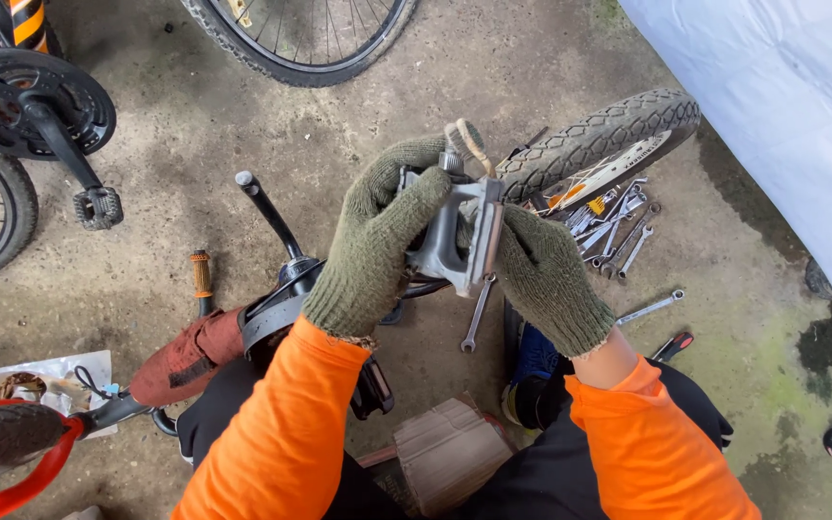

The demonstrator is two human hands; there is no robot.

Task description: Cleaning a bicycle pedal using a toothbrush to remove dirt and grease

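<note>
Grey metal, a bicycle pedal (456,236), is gripped tight between the gloved left hand (377,246) and right hand (546,274), above scattered wrenches (618,231)

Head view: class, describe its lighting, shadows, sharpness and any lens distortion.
Head view: soft, even daylight, with only faint shadows on the concrete floor; no glare; the grey pedal held by the left hand and right hand is sharp, as are the wrenches; the wide lens bends things near the edges, like the white sheet.
</note>
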